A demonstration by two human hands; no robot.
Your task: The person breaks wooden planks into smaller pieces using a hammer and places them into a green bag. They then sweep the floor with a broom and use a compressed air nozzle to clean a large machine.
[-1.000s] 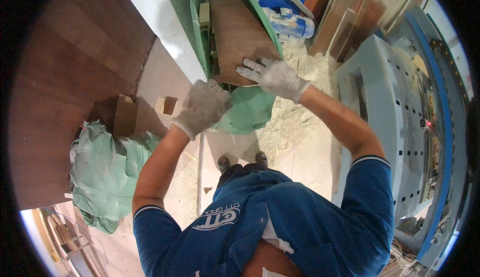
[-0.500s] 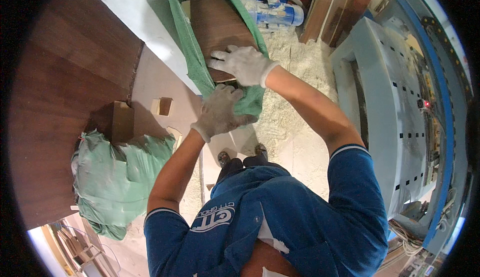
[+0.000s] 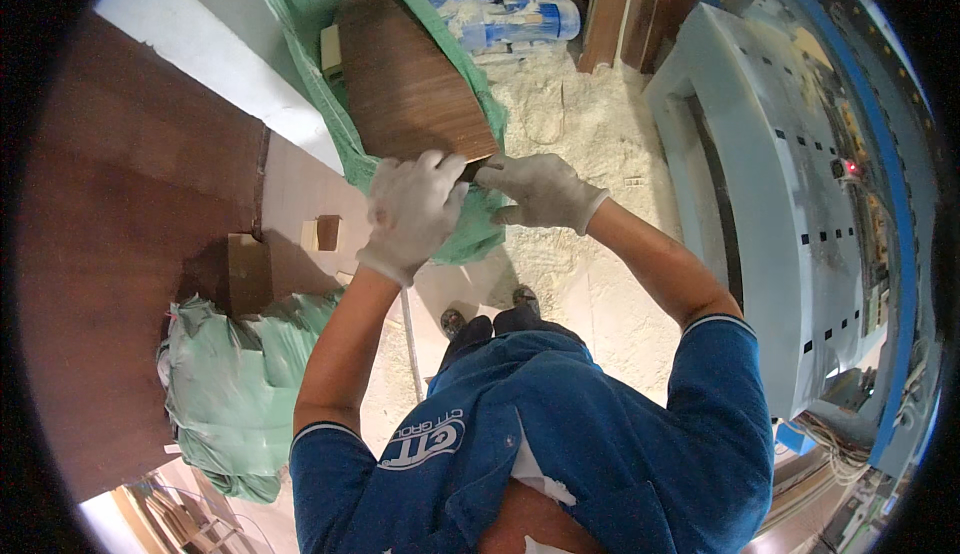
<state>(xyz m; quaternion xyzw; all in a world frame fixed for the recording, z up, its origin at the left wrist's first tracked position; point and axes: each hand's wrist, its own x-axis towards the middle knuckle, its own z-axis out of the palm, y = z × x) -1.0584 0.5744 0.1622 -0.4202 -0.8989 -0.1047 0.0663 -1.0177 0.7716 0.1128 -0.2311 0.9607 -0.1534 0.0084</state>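
Observation:
A green woven sack [image 3: 300, 49] stands with its mouth open, and a dark brown wood-grain panel [image 3: 410, 84] lies inside it. Both of my hands wear whitish work gloves and meet at the sack's near end. My left hand [image 3: 412, 212] is closed on the near rim, its fingertips beside the panel's near edge. Just to the right, my right hand [image 3: 545, 191] grips the green fabric by the panel's near right corner. Part of the rim is hidden beneath the gloves. A small pale block [image 3: 331, 50] sits inside the sack, left of the panel.
Pale sawdust [image 3: 570, 144] covers the floor at right, below a dusty blue motor [image 3: 515, 22]. A large grey-blue machine [image 3: 740, 174] stands on the right. At left are a brown panel wall [image 3: 140, 224], a full green sack [image 3: 235, 384] and a small cardboard box [image 3: 327, 233].
My right hand has moved off the panel's top to the sack's near right rim. My left hand has shifted up and left onto the near rim. The view has shifted slightly.

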